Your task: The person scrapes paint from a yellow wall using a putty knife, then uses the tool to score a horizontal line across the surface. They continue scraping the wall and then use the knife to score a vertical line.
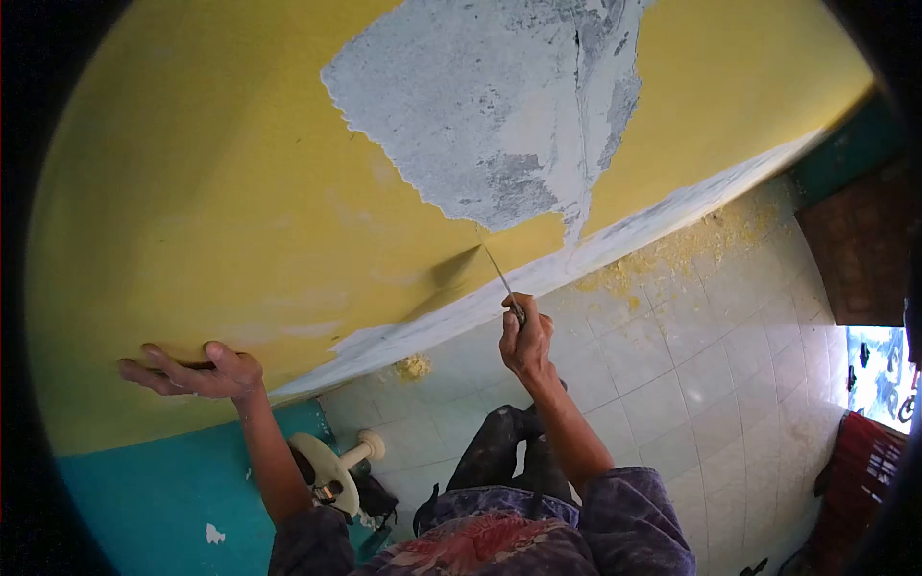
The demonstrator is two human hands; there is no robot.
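My right hand [525,336] is closed round the handle of a thin scraper [500,272]. The scraper's tip meets the yellow wall [240,230] just under the lower edge of a large bare grey patch [461,115], where the paint has come off. A dark shadow lies on the wall to the left of the blade. My left hand [197,372], fingers spread, rests against the lower left part of the yellow wall and holds nothing.
Yellow paint flakes [663,254] litter the tiled floor [672,384] along the wall. A pale round stool or table [331,475] stands beside the teal wall section [154,509]. Brown furniture [860,245] and a red object [855,490] are at the right.
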